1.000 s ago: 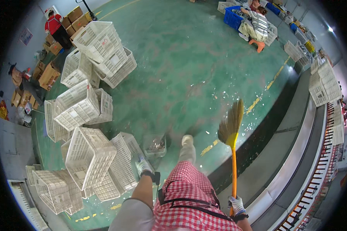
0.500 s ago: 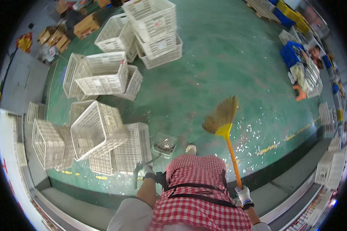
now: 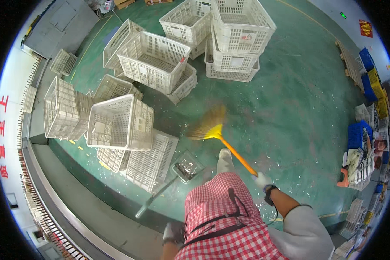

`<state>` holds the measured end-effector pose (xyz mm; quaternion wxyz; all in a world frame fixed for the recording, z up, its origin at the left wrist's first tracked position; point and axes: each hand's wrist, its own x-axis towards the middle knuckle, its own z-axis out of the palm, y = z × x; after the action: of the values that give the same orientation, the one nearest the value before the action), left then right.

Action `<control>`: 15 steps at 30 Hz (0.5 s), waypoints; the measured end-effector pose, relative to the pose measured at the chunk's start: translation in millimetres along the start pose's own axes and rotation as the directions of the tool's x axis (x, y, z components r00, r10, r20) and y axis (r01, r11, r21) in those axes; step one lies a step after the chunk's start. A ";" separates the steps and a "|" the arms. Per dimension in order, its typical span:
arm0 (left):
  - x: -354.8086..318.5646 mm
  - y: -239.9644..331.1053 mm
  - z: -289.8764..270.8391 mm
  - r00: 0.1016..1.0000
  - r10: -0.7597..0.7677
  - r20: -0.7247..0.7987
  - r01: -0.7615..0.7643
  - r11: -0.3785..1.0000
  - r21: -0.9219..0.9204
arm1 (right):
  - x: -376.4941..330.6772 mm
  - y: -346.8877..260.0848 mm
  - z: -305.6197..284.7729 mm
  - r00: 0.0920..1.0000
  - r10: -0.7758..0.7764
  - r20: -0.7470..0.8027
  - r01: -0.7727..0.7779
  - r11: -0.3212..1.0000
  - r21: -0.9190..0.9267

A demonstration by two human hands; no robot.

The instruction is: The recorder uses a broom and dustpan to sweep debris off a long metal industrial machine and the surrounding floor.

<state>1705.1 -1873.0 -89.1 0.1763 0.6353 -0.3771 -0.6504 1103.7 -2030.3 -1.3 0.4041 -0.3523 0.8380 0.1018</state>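
Observation:
My right hand (image 3: 262, 181), in a pale glove, is closed around the orange handle of a broom (image 3: 238, 156). The broom's fanned straw head is on the green floor ahead of me, smeared by motion, with a yellow binding. A long-handled dustpan (image 3: 188, 167) with small metallic-looking bits in it rests on the floor, left of my feet. Its grey handle slants toward the lower left. My left hand (image 3: 172, 234), gloved and slightly blurred, is low beside my checked apron. It is apart from the dustpan handle, with nothing seen in it and its fingers loosely apart.
White plastic crates (image 3: 154, 60) stand stacked and tilted at the left and far middle. Some lean close to the dustpan. Pale scraps are scattered over the green floor (image 3: 290, 117). Blue bins (image 3: 360, 134) and cloth line the right side. A ledge (image 3: 95, 199) runs along the lower left.
The broom head has swept left, and my right hand has moved up and forward with it. My left hand has come away from the dustpan handle and dropped lower. The view has turned left.

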 end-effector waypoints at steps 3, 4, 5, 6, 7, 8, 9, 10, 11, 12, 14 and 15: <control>-56.7 -4.8 21.9 0.678 -0.625 -0.387 0.281 0.707 -0.649 | 80.8 -107.7 -40.6 0.948 -0.302 0.096 0.306 0.952 -0.028; -79.6 -6.5 36.2 0.365 -0.874 -0.322 0.185 0.407 -0.894 | 107.9 -133.4 -46.5 0.903 -0.421 0.084 0.421 0.907 0.026; -92.8 43.1 64.1 0.349 -0.881 -0.320 0.190 0.401 -0.896 | 145.2 -155.8 -35.4 0.912 -0.396 0.105 0.402 0.915 -0.037; -79.0 101.2 90.0 0.475 -0.876 -0.083 0.388 0.293 -0.874 | 187.2 -155.8 -27.8 0.937 -0.336 0.094 0.345 0.933 -0.102; -69.7 169.9 105.8 0.450 -0.893 0.009 0.443 0.214 -0.871 | 212.7 -170.4 -29.5 0.938 -0.336 0.080 0.344 0.932 -0.112; -92.4 108.0 99.1 0.453 -0.892 -0.002 0.408 0.209 -0.889 | 226.4 -200.1 -30.0 0.922 -0.378 0.088 0.387 0.915 -0.119; -84.5 115.3 107.4 0.442 -0.897 0.002 0.409 0.200 -0.890 | 248.6 -202.1 -34.6 0.936 -0.332 0.119 0.349 0.922 -0.167; -78.1 130.6 113.3 0.434 -0.901 -0.009 0.414 0.209 -0.886 | 265.2 -197.3 -36.1 0.948 -0.280 0.151 0.308 0.927 -0.213; -58.3 174.6 125.6 0.433 -0.901 -0.022 0.423 0.225 -0.878 | 284.4 -166.9 -33.8 0.958 -0.256 0.128 0.277 0.940 -0.199; -45.3 213.7 139.4 0.425 -0.905 -0.035 0.418 0.230 -0.879 | 288.4 -141.7 -41.4 0.960 -0.249 0.126 0.270 0.943 -0.195; -33.2 243.7 153.0 0.415 -0.909 -0.040 0.416 0.229 -0.880 | 271.3 -80.1 -67.5 0.979 -0.202 0.035 0.205 0.958 -0.200; -26.9 247.5 153.3 0.406 -0.913 -0.046 0.472 0.252 -0.845 | 259.5 -44.9 -81.7 0.989 -0.127 0.072 0.140 0.965 -0.224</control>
<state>1499.7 -1974.7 92.4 0.1817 0.7592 0.3235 -0.5347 974.1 -2232.1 -137.2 0.3909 -0.4491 0.7831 0.1800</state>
